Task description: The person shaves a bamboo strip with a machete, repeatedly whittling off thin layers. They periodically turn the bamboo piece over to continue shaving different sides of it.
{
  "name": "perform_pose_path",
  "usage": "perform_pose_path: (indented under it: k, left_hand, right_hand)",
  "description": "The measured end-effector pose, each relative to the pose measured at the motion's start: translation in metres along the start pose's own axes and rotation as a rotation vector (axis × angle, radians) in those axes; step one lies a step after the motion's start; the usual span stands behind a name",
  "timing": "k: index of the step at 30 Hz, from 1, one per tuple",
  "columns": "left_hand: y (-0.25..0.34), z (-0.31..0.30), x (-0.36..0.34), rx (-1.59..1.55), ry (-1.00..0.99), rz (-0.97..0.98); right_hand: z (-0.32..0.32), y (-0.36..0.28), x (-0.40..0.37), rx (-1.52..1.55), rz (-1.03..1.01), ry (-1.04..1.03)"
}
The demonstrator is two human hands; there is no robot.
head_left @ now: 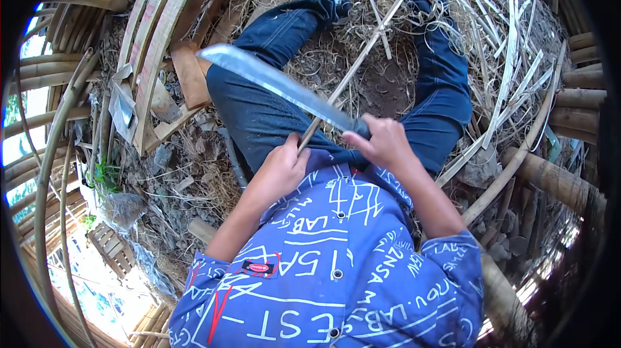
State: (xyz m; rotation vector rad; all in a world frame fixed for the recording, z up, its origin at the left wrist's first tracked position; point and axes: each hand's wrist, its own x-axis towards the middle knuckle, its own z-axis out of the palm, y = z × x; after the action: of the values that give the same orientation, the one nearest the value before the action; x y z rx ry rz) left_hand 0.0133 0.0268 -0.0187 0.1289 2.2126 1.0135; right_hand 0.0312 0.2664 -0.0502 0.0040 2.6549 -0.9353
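My right hand (383,140) is closed around the dark handle of a machete (268,81). Its long blade points up and left, passing over my bent left knee. My left hand (284,163) grips the near end of a thin bamboo strip (359,62) close to my lap. From there the strip runs away from me between my legs, toward my right foot. Near the handle, the blade lies across the strip, just beyond my left fingers.
Sawn wooden boards (155,44) lean at the left. Curly shavings and split strips (511,83) cover the ground around my feet. Bamboo pole walls (582,99) stand on both sides, and a thick bamboo pole (550,176) lies at the right.
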Motion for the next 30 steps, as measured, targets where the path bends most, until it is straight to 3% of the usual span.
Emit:
perform_pose_path:
  k: [5,9,14,17,21,25,30]
  left_hand:
    - [0.008,-0.008,-0.007,0.012,-0.049,-0.064]
    - [0.003,-0.001,0.001,-0.079,-0.105,-0.040]
    - [0.005,-0.009,-0.003,-0.076,-0.108,-0.088]
    - [0.006,-0.014,-0.010,-0.074,-0.107,-0.088]
    - [0.000,-0.009,-0.007,-0.099,-0.117,-0.066]
    - [-0.006,-0.005,-0.002,-0.183,-0.152,-0.054]
    - [-0.011,0.002,0.008,-0.244,-0.177,-0.048]
  right_hand:
    - [-0.023,0.045,0.035,0.144,0.236,0.254]
    - [-0.031,0.032,0.029,0.188,0.258,0.155]
    - [-0.012,0.014,0.006,0.042,0.025,0.039]
    - [-0.020,0.037,0.024,0.027,0.122,0.104]
    - [-0.027,0.070,0.048,-0.080,0.237,0.365]
    - [-0.027,0.047,0.032,0.041,0.241,0.279]
    - [0.016,-0.013,-0.012,0.204,0.004,0.048]
